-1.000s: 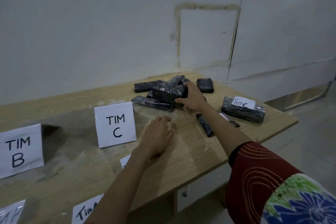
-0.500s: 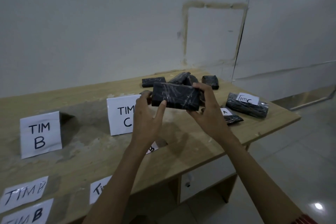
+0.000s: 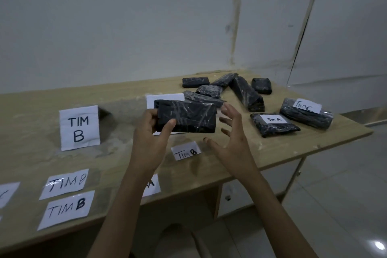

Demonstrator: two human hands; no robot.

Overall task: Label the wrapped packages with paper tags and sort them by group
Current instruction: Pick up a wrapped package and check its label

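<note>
Wooden table (image 3: 293, 153) spans lower left to right edge. Standing "TIM B" card (image 3: 79, 128) left of centre; second standing card (image 3: 165, 98) at centre, lettering hidden. Flat on top: centre "TIM B" tag (image 3: 186, 151), upper lower-left "TIM B" tag (image 3: 66, 183) and lower one (image 3: 67, 208) just beside it. Untagged black package pile (image 3: 222, 88) upper centre-right, some overlapping. At right, "Tim A" package (image 3: 274, 124) just beside "Tim C" package (image 3: 305, 115).

A standing card (image 3: 79, 128) reads "TIM B", and three flat paper tags (image 3: 66, 183) repeat "TIM B". One wrapped package (image 3: 274, 128) bears a label "Tim A"; the neighbour package (image 3: 303, 117) is labelled "Tim C".
</note>
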